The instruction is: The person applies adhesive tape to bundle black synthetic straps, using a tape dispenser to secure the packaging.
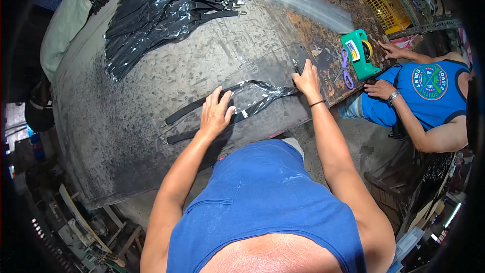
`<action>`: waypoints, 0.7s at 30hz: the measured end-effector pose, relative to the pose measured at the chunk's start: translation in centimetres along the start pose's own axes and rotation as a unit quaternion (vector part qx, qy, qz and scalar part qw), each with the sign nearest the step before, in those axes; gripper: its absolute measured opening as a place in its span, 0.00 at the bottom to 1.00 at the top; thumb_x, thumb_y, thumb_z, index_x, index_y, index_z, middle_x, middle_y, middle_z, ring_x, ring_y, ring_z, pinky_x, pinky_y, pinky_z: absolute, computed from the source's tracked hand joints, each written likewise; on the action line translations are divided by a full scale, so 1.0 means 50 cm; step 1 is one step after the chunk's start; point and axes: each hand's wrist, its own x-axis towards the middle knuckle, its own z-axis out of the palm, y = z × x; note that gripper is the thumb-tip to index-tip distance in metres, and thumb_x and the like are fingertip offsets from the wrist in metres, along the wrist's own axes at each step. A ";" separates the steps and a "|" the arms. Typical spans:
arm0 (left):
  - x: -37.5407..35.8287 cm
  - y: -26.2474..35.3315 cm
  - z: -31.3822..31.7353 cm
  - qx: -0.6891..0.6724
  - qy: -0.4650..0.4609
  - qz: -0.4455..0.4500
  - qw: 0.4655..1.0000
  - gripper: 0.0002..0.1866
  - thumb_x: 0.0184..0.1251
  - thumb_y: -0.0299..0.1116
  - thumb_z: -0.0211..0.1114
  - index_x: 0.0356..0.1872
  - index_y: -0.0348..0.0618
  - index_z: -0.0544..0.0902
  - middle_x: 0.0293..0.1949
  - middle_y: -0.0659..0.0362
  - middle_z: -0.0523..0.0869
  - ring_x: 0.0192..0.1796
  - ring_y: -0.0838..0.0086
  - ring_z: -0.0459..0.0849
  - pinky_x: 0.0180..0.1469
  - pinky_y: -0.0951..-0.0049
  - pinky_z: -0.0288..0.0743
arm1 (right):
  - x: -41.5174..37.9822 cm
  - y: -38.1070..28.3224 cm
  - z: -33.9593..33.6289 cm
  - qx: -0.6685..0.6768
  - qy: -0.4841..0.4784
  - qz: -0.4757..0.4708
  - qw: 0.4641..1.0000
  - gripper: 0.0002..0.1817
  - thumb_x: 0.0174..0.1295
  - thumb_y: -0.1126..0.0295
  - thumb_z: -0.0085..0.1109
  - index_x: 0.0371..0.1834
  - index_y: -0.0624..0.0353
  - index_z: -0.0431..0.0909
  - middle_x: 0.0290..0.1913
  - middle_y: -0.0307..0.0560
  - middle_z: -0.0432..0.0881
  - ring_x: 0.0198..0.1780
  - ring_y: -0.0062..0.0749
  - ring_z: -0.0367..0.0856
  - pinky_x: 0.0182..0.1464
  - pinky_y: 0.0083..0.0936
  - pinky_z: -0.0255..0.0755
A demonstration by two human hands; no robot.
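Observation:
A black strap (184,112) with metal clips at its ends lies on the grey table, its middle wrapped in shiny clear plastic (252,98). My left hand (216,114) rests on the strap at the left of the plastic, fingers spread. At the plastic's right end is my right hand (307,82), its fingers bent near a small metal clip (296,65); whether it grips the clip or the strap is hard to make out. A pile of black straps in plastic (161,15) lies at the table's back left.
Clear plastic sleeves (303,4) lie at the back. On the brown board (323,55) are purple scissors (345,68) and a green tape dispenser (359,53). A co-worker (429,86) in blue sits at the right, hands at the board's edge. A yellow basket (386,10) stands behind.

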 end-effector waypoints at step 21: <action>0.160 -0.050 0.002 -0.001 -0.169 -0.086 0.982 0.28 0.74 0.55 0.48 0.32 0.40 0.82 0.34 0.42 0.85 0.43 0.43 0.83 0.45 0.47 0.74 | -0.059 0.193 -0.012 0.683 -0.091 0.276 0.670 0.17 0.66 0.73 0.60 0.55 0.54 0.67 0.41 0.42 0.78 0.36 0.32 0.81 0.37 0.33 0.80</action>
